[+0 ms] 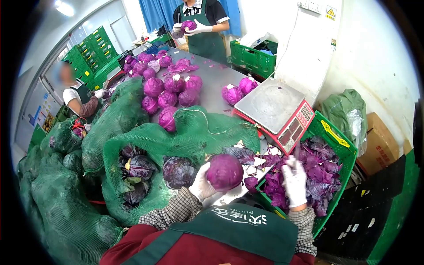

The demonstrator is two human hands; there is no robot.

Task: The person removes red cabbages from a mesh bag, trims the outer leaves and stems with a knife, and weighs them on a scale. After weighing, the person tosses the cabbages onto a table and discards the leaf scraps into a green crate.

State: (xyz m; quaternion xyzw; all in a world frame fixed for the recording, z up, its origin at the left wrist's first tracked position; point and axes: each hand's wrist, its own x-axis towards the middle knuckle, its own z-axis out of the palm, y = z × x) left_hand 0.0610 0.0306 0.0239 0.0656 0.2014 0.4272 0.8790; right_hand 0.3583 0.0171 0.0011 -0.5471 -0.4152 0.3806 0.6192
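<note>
- Purple cabbage (225, 172): gripped by the gloved left hand (202, 183).
- Right hand (294, 181): apart, at 3 o'clock from the cabbage, over loose leaves (320, 172) in the crate (349, 161); cannot tell whether it grips anything.
- Step in hand, apparently: trimming outer leaves; the surface looks nearly clean.
- Next move likely calls for: checking for scraps, then placement with the smooth heads (153, 87) at 11 o'clock, avoiding the scale (274, 104) at 1 o'clock.
</note>
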